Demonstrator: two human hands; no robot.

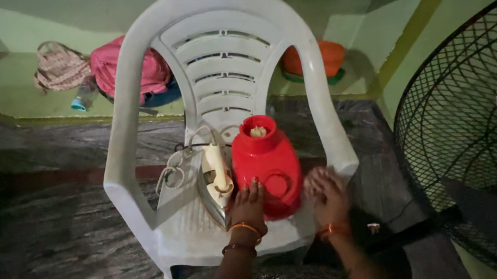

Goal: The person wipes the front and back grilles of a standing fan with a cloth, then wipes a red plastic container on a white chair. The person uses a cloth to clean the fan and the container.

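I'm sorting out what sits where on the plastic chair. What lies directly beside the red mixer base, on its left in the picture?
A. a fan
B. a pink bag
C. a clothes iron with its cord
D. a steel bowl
C: the clothes iron lies on the chair seat against the red mixer base, with the left hand at their near edge.

Dim light falls from above, the floor (pixel 30 257) lies in shadow, edges curve, and the right hand (pixel 328 194) blurs.
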